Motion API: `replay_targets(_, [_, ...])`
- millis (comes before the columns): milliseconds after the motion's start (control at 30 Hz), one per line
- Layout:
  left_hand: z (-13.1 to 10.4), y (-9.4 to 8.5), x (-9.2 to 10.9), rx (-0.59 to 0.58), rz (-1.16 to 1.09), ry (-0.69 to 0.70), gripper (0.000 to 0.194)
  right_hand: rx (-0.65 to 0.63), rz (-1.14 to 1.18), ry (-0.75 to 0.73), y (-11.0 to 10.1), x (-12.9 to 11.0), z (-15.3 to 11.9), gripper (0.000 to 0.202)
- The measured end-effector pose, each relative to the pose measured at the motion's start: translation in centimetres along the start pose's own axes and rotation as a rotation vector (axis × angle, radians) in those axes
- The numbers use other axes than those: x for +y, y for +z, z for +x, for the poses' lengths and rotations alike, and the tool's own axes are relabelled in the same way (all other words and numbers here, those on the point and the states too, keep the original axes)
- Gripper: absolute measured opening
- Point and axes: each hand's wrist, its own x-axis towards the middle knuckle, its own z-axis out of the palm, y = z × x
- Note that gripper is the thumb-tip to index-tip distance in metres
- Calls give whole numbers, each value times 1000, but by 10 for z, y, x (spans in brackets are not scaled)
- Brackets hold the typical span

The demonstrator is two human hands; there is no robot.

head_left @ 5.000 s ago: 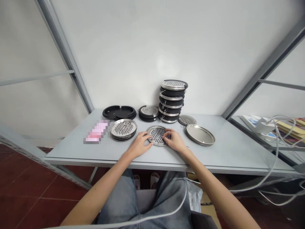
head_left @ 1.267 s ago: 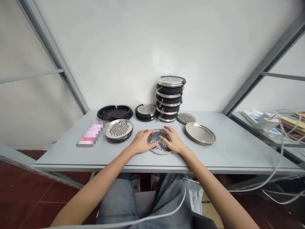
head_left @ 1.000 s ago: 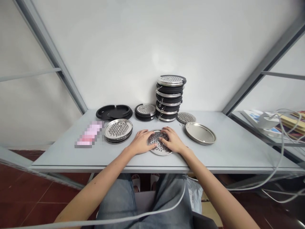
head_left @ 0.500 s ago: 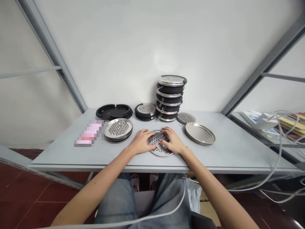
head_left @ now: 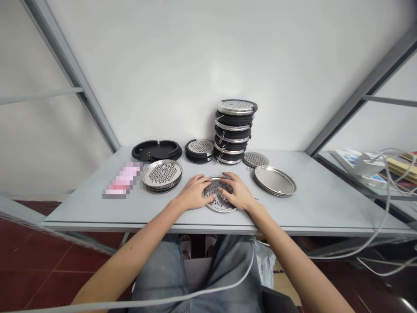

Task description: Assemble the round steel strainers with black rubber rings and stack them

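Note:
A round perforated metal lid lies flat near the table's front edge, between my two hands. My left hand curves round its left side, the thumb on the top face and the fingers along the far left rim. On the opposite side my right hand holds the rim, with its thumb over the holes. Part of the lid is hidden under the fingers. To the left sits a stack of similar perforated lids. Plain shallow metal trays are stacked to the right.
Behind stands a tall stack of black-and-silver round holders with wire clips. Beside it are a shorter stack, black round casings and mesh discs. A blurred pink item lies left. White cables hang at right.
The view has shifted very slightly. Both hands stay on the lid with almost the same grip, and the stacks stand as before.

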Motion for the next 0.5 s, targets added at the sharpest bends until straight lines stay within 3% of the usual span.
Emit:
replay_targets(200, [-1,0,1,61,-23,6,50,-14,-70,89,1,-2,3,43])
replay_targets(367, [-1,-1,2,-38,-10,7,79,3,-114,151,5,-4,6,41])
replay_targets(500, [0,-1,0,-69,17,6,83,28,-121,130,8,-3,11,38])
